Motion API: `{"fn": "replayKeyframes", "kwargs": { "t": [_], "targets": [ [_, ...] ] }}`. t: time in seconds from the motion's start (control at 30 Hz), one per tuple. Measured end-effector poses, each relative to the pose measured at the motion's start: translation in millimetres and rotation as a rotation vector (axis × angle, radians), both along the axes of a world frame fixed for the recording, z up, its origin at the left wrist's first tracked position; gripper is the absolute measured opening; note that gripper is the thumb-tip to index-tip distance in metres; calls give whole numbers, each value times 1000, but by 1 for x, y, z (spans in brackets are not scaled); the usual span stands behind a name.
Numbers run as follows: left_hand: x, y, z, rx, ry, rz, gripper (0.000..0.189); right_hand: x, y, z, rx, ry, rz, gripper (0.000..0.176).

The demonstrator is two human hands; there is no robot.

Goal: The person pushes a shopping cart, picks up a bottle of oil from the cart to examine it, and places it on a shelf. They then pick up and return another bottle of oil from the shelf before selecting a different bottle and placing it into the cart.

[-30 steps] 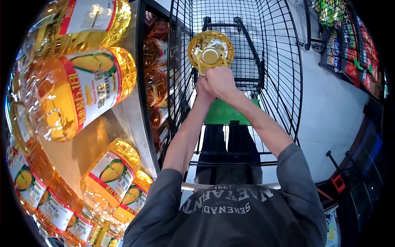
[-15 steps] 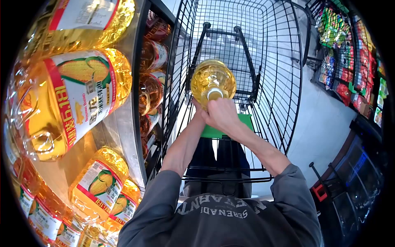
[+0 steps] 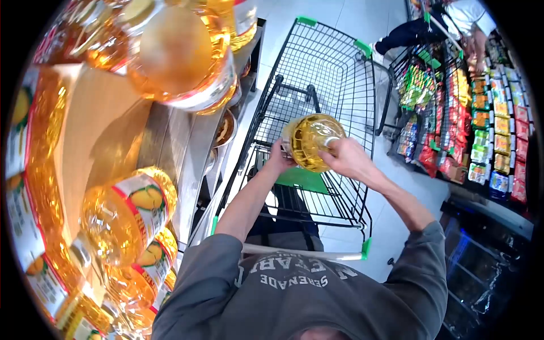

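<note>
A big clear bottle of yellow cooking oil (image 3: 310, 141) is held tilted over the wire shopping cart (image 3: 362, 85), in front of my body. My right hand (image 3: 350, 161) is closed around its handle and neck area, on the right. My left hand (image 3: 279, 159) presses against the bottle's left side near its label; some of those fingers are hidden behind it. Below the bottle lies a green panel (image 3: 306, 180) at the near end of the cart.
Oil bottles (image 3: 127, 212) with corn labels stand on the shelf (image 3: 195, 122) to my left. At the right are racks of colourful packets (image 3: 498, 136) and a dark cabinet (image 3: 476, 260). A person (image 3: 462, 17) stands at the upper right by those racks.
The bottle has shifted right and tilted, and my hands have moved further apart on it. My view has turned, showing more of the right-hand racks and another person.
</note>
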State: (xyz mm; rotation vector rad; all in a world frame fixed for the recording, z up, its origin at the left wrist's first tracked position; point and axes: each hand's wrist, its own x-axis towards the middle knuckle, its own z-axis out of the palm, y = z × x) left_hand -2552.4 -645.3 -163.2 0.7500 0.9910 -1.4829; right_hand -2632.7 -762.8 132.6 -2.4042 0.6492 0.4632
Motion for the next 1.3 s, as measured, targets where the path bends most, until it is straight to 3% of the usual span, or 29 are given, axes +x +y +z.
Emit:
{"fn": "replayKeyframes", "kwargs": {
  "t": [0.07,0.1,0.2,0.27,0.33,0.37,0.4,0.47,0.53,0.6,0.7,0.73,0.77,0.83,0.93,1.0,1.3],
  "targets": [
    [-6,8,45,-180,-94,-125,96,-16,2,36,-86,-55,81,35],
    [-11,11,35,-332,-117,-247,91,-23,4,60,-90,-33,55,35],
    [-27,25,105,-490,-321,-355,85,-39,36,162,-173,-23,-28,35],
    [-53,44,143,-631,-347,-274,76,-57,41,219,-138,-68,-162,37],
    [-70,49,158,-967,-69,31,75,-79,38,254,-123,-315,-237,41],
    [-77,58,176,-1090,-104,97,71,-80,48,281,-134,-292,-387,36],
    [-81,70,192,-1099,-99,70,71,-82,60,304,-142,-272,-546,33],
    [-84,98,217,-1066,-211,19,68,-99,39,326,-2,-303,-438,32],
    [-88,123,227,-980,-474,-114,73,-112,24,330,-102,-339,-410,32],
    [-84,146,237,-904,-561,-240,73,-116,20,334,-8,-350,-498,31],
    [-88,169,243,-919,-644,-238,74,-122,22,333,86,-333,-516,30],
    [-91,176,245,-889,-673,-241,73,-113,34,332,196,-346,-620,26],
    [-91,181,246,-893,-677,-257,73,-107,46,330,309,-353,-726,23],
    [-94,192,255,-900,-638,-248,72,-103,47,319,221,-368,-801,21],
    [-97,204,262,-892,-602,-271,72,-99,57,311,219,-357,-808,21],
    [-96,208,260,-888,-564,-273,72,-98,59,310,345,-290,-782,23],
    [-107,214,241,-933,-393,-295,69,-103,65,297,348,-337,-767,24]
  ]
}}
